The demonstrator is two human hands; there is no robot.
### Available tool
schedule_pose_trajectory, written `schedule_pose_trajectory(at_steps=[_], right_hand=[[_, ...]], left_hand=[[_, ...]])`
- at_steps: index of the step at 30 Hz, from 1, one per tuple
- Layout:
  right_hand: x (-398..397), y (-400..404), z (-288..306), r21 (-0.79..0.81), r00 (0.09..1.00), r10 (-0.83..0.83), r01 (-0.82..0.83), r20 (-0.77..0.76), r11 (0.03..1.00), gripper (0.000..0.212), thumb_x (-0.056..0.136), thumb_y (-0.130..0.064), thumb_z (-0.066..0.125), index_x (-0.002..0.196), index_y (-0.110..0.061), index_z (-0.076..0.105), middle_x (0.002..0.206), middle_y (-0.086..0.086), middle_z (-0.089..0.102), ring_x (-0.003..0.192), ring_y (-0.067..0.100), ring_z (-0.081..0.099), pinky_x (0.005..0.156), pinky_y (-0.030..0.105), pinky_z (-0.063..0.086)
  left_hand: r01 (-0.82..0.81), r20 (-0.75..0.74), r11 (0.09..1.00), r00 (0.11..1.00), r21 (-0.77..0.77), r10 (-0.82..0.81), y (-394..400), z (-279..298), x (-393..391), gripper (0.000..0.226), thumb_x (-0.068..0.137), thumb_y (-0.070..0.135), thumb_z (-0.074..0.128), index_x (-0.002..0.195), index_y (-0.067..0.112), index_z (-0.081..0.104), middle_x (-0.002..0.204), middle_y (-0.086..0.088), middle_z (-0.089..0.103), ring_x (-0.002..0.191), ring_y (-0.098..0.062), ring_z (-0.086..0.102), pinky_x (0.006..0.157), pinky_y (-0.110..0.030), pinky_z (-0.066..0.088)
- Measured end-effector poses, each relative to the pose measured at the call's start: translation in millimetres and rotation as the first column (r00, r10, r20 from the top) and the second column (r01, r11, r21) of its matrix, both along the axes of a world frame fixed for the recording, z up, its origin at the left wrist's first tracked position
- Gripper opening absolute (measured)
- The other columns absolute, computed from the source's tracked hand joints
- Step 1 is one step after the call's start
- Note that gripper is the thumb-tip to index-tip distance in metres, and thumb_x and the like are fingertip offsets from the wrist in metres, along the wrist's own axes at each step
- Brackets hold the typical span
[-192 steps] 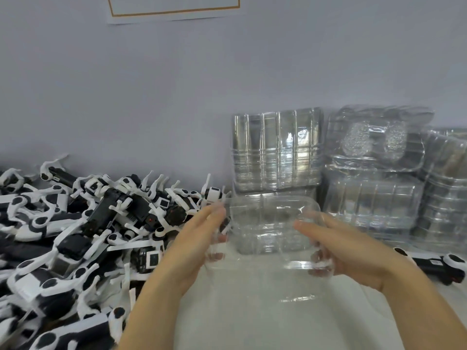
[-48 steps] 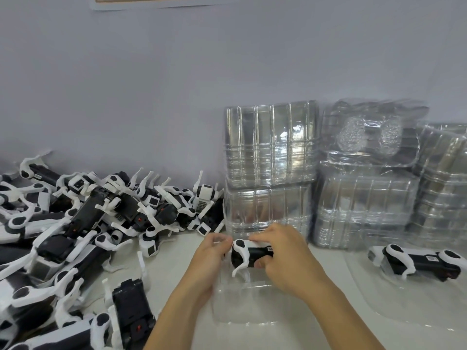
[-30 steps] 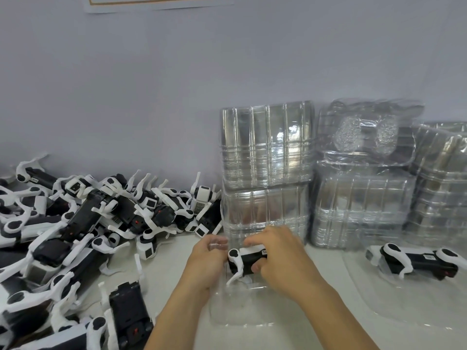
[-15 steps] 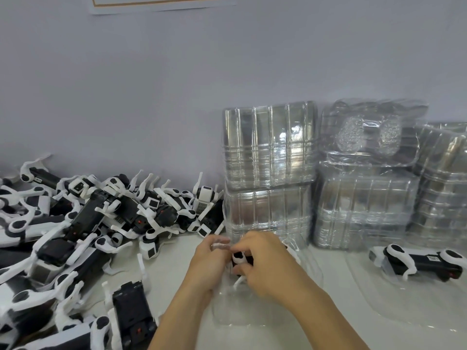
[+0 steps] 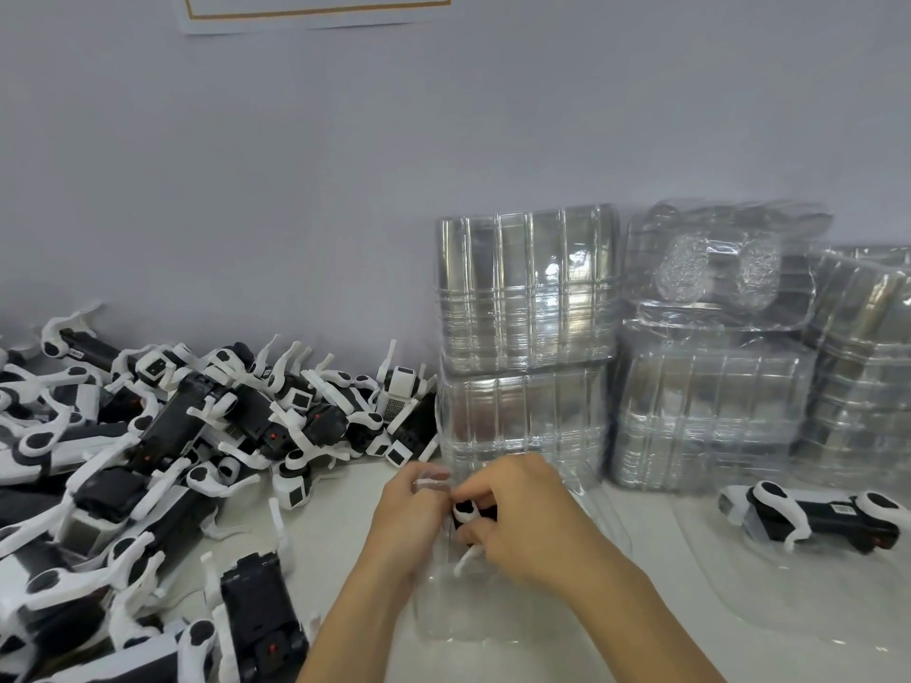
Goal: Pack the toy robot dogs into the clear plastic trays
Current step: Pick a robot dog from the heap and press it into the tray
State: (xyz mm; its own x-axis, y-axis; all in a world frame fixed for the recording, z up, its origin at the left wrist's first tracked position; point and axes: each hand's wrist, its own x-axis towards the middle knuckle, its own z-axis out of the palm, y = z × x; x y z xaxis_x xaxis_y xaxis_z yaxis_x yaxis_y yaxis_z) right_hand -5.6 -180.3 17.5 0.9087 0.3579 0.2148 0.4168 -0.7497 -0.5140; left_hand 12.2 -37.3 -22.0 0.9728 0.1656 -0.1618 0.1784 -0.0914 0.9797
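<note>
In the head view, a small black-and-white toy robot dog [image 5: 467,516] is grasped by the curled fingers of the right hand [image 5: 517,522] and held inside a clear plastic tray [image 5: 473,613] on the white table [image 5: 345,525]. The tray's near-left rim is pinched by the left hand [image 5: 409,510]. A heap of black-and-white toy dogs [image 5: 148,460] is piled at the left. Stacked clear trays [image 5: 527,347] are set against the wall. Another dog [image 5: 813,520] is laid in a second tray [image 5: 808,589] at right; its label cannot be read.
</note>
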Motion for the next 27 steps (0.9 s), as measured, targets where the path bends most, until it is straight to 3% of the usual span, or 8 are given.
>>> schedule_pose_trajectory(at_steps=[2, 6, 11, 13, 15, 17, 21, 27], right_hand=[[0.2, -6.9, 4.5, 0.016, 0.998, 0.028, -0.027, -0.06, 1.0, 0.02, 0.09, -0.014, 0.068, 0.086, -0.032, 0.075, 0.067, -0.008, 0.058, 0.065, 0.006, 0.049, 0.07, 0.032, 0.055], [1.6, -26.5, 12.8, 0.104, 0.996, -0.021, 0.03, -0.085, 0.994, 0.025, 0.092, -0.023, 0.07, 0.113, -0.035, 0.073, 0.105, -0.019, 0.066, 0.092, -0.005, 0.058, 0.078, 0.01, 0.043], [9.0, -65.8, 18.5, 0.075, 0.981, -0.177, 0.183, -0.082, 0.98, 0.026, 0.085, -0.032, 0.078, 0.109, -0.041, 0.071, 0.096, -0.021, 0.059, 0.086, -0.002, 0.055, 0.07, 0.012, 0.039], [10.2, -72.5, 16.4, 0.046, 0.972, -0.199, 0.206, -0.123, 0.978, 0.026, 0.085, -0.031, 0.079, 0.109, -0.038, 0.072, 0.09, -0.018, 0.062, 0.082, 0.001, 0.059, 0.068, 0.013, 0.042], [11.3, -73.4, 13.6, 0.052, 0.969, -0.208, 0.216, -0.137, 0.975, 0.026, 0.086, -0.029, 0.079, 0.11, -0.035, 0.073, 0.085, -0.016, 0.064, 0.079, 0.002, 0.063, 0.066, 0.012, 0.046], [12.0, -73.2, 11.9, 0.054, 0.968, -0.216, 0.224, -0.132, 0.973, 0.025, 0.086, -0.028, 0.079, 0.11, -0.032, 0.074, 0.084, -0.015, 0.065, 0.077, 0.002, 0.065, 0.065, 0.011, 0.047], [12.2, -72.6, 12.1, 0.054, 0.967, -0.231, 0.237, -0.106, 0.97, 0.026, 0.085, -0.029, 0.079, 0.11, -0.032, 0.074, 0.082, -0.015, 0.067, 0.075, 0.001, 0.066, 0.065, 0.011, 0.049], [13.6, -75.1, 10.9, 0.119, 0.957, -0.249, 0.267, -0.151, 0.956, 0.027, 0.08, -0.027, 0.084, 0.105, -0.03, 0.075, 0.081, -0.015, 0.069, 0.074, -0.004, 0.065, 0.061, 0.008, 0.047]], left_hand=[[0.003, -0.002, 1.0, 1.0, 0.015, -0.003, 0.7, -0.8, 0.8, 0.028, 0.086, 0.001, 0.057, 0.103, 0.018, 0.071, 0.103, -0.01, 0.072, 0.098, -0.028, 0.067, 0.086, -0.042, 0.054], [0.003, -0.015, 1.0, 1.0, 0.007, -0.003, 1.4, -1.6, 1.4, 0.031, 0.084, -0.003, 0.057, 0.103, 0.018, 0.071, 0.105, -0.011, 0.073, 0.1, -0.032, 0.068, 0.094, -0.048, 0.054], [-0.003, -0.031, 1.0, 1.0, -0.001, 0.003, 1.0, -1.9, 1.0, 0.033, 0.085, -0.001, 0.055, 0.102, 0.023, 0.071, 0.108, -0.008, 0.072, 0.101, -0.03, 0.069, 0.097, -0.051, 0.054], [-0.001, -0.004, 1.0, 1.0, 0.003, 0.001, 0.7, -1.5, 0.3, 0.029, 0.089, 0.003, 0.056, 0.101, 0.026, 0.07, 0.109, -0.001, 0.071, 0.099, -0.018, 0.068, 0.085, -0.038, 0.056], [0.008, 0.047, 1.0, 0.999, 0.023, -0.009, 0.9, 0.4, 0.2, 0.021, 0.094, 0.011, 0.059, 0.098, 0.029, 0.069, 0.108, 0.01, 0.068, 0.095, -0.002, 0.063, 0.073, -0.02, 0.045], [0.038, 0.065, 0.998, 0.997, 0.05, -0.041, 2.0, 1.1, 0.7, 0.007, 0.094, 0.025, 0.066, 0.1, 0.029, 0.067, 0.106, 0.012, 0.066, 0.093, 0.001, 0.061, 0.068, -0.017, 0.04], [0.107, 0.053, 0.987, 0.992, 0.121, -0.114, 4.2, 1.6, 0.1, 0.034, 0.082, 0.036, 0.08, 0.108, 0.029, 0.061, 0.109, 0.009, 0.067, 0.091, -0.005, 0.066, 0.055, -0.009, 0.044], [0.126, 0.042, 0.983, 0.99, 0.13, -0.133, 4.8, 3.8, 1.3, 0.037, 0.082, 0.032, 0.082, 0.11, 0.028, 0.059, 0.115, 0.01, 0.064, 0.097, -0.006, 0.063, 0.067, -0.018, 0.042]])
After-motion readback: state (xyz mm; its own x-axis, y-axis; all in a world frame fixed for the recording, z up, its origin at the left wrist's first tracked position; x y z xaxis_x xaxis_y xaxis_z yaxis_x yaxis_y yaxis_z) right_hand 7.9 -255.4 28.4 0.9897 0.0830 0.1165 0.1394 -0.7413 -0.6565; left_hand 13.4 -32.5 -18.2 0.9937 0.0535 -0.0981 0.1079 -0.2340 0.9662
